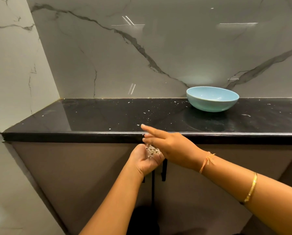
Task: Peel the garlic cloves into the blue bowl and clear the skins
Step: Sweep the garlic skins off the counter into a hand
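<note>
The blue bowl [212,99] stands at the back right of the black counter [108,116], against the marble wall; I cannot see what lies inside it. My left hand [144,158] is cupped palm-up just below the counter's front edge, with a small heap of garlic skins [152,150] in the palm. My right hand [169,143] lies flat with straight fingers at the counter edge, directly above the cupped hand, fingertips pointing left. Small white skin flakes [138,125] dot the counter near the fingertips.
A marble wall rises behind the counter and another on the left. Brown cabinet doors with dark handles [163,170] lie below the counter. A faint round mark [204,121] shows on the counter in front of the bowl.
</note>
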Tool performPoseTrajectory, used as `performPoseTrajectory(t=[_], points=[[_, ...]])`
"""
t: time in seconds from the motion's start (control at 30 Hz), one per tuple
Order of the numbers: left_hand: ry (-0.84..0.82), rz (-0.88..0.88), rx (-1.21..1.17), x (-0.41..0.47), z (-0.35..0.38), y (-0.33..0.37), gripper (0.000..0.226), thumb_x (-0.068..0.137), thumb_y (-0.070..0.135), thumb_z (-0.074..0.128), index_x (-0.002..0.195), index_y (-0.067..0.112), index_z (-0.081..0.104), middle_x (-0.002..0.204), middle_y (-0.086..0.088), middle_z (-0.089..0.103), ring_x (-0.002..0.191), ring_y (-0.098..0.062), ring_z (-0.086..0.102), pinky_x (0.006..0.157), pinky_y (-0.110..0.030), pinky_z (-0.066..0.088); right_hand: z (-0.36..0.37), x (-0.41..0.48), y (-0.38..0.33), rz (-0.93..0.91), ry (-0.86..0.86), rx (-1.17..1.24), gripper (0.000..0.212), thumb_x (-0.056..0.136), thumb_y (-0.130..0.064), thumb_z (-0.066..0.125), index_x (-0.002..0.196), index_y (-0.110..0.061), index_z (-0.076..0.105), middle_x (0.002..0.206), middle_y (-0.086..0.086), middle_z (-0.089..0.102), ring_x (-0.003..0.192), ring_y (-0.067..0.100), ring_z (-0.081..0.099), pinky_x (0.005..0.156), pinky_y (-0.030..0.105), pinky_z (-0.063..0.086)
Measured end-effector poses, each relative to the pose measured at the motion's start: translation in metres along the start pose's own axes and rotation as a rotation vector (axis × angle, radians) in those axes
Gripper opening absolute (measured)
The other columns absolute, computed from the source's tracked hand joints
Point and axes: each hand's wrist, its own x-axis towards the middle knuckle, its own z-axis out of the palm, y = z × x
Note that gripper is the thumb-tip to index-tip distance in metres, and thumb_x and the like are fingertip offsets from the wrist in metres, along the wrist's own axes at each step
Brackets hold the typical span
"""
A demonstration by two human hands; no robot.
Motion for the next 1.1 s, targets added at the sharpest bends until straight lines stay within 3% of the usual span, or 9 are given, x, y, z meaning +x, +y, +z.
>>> performPoseTrajectory(t=[0.13, 0.33, 0.43, 0.53, 0.67, 0.8, 0.87, 0.97, 1.1], points=[[-0.018, 0.008, 0.021, -0.002, -0.001, 0.003, 0.04, 0.102, 0.024, 0.033, 0.123, -0.004, 0.052, 0.102, -0.028, 0.065, 0.085, -0.039, 0.067, 0.067, -0.053, 0.055, 0.002, 0.023, 0.005, -0.011, 0.146, -0.106, 0.018, 0.075, -0.003, 0.073, 0.093, -0.005, 0.068, 0.102, 0.015, 0.064, 0.08, 0.029, 0.065, 0.057, 0.036, 0.057], [-0.039, -0.042, 0.013, -0.006, -0.006, 0.014, 0.048, 0.102, 0.021, 0.027, 0.123, -0.017, 0.047, 0.127, -0.037, 0.048, 0.13, -0.046, 0.036, 0.099, -0.058, 0.027, -0.006, 0.077, 0.043, 0.427, 0.173, 0.38, 0.027, 0.096, -0.008, 0.045, 0.115, -0.005, 0.064, 0.12, 0.014, 0.057, 0.115, 0.025, 0.052, 0.095, 0.021, 0.034], [-0.032, -0.045, -0.022, -0.008, -0.009, 0.019, 0.049, 0.102, 0.021, 0.027, 0.121, -0.019, 0.047, 0.122, -0.038, 0.05, 0.131, -0.046, 0.034, 0.099, -0.058, 0.025, -0.004, 0.095, 0.057, 0.601, -0.182, 0.386, 0.046, 0.103, -0.027, 0.031, 0.14, -0.001, 0.038, 0.147, 0.017, 0.036, 0.137, 0.027, 0.031, 0.109, 0.026, 0.02], [-0.038, -0.036, -0.029, -0.01, -0.013, 0.024, 0.048, 0.102, 0.02, 0.028, 0.125, -0.018, 0.045, 0.12, -0.04, 0.051, 0.13, -0.048, 0.035, 0.097, -0.059, 0.026, 0.004, 0.097, 0.05, 0.531, -0.437, 0.298, 0.054, 0.103, -0.037, 0.021, 0.149, -0.008, 0.019, 0.157, 0.012, 0.012, 0.146, 0.023, 0.008, 0.118, 0.035, 0.004], [-0.049, -0.014, 0.026, -0.013, -0.013, 0.026, 0.046, 0.101, 0.023, 0.034, 0.127, -0.012, 0.047, 0.125, -0.038, 0.051, 0.119, -0.049, 0.045, 0.098, -0.058, 0.034, -0.003, 0.078, 0.024, 0.338, -0.414, 0.395, 0.05, 0.103, -0.032, 0.026, 0.149, -0.013, 0.022, 0.157, -0.001, 0.014, 0.144, 0.011, 0.011, 0.111, 0.015, 0.003], [-0.066, 0.004, 0.009, -0.016, -0.012, 0.025, 0.038, 0.1, 0.024, 0.036, 0.116, 0.0, 0.06, 0.109, -0.024, 0.064, 0.093, -0.038, 0.065, 0.071, -0.053, 0.057, -0.019, 0.046, -0.002, 0.147, -0.406, 0.417, 0.045, 0.102, -0.025, 0.033, 0.146, -0.016, 0.029, 0.154, -0.007, 0.02, 0.135, -0.005, 0.01, 0.1, -0.005, 0.001], [-0.041, -0.006, -0.008, -0.016, -0.012, 0.025, 0.036, 0.099, 0.023, 0.038, 0.108, -0.002, 0.063, 0.096, -0.023, 0.067, 0.077, -0.037, 0.069, 0.059, -0.047, 0.059, -0.024, 0.036, -0.008, 0.148, -0.35, 0.542, 0.04, 0.101, -0.02, 0.039, 0.141, -0.016, 0.041, 0.148, -0.007, 0.034, 0.133, -0.008, 0.021, 0.105, 0.0, 0.015], [-0.024, 0.004, 0.052, -0.014, -0.011, 0.026, 0.04, 0.099, 0.021, 0.035, 0.114, -0.008, 0.059, 0.11, -0.031, 0.062, 0.094, -0.044, 0.063, 0.079, -0.053, 0.053, -0.022, 0.039, 0.003, 0.238, -0.151, 0.662, 0.033, 0.099, -0.016, 0.043, 0.129, -0.012, 0.056, 0.139, -0.003, 0.05, 0.13, 0.002, 0.042, 0.105, 0.014, 0.034], [-0.012, -0.047, 0.003, -0.01, -0.012, 0.028, 0.047, 0.101, 0.019, 0.029, 0.12, -0.018, 0.048, 0.119, -0.041, 0.051, 0.126, -0.05, 0.038, 0.101, -0.059, 0.026, -0.007, 0.073, 0.037, 0.442, -0.18, 0.413, 0.044, 0.102, -0.026, 0.033, 0.143, -0.012, 0.037, 0.153, 0.004, 0.028, 0.143, 0.014, 0.021, 0.113, 0.021, 0.012]])
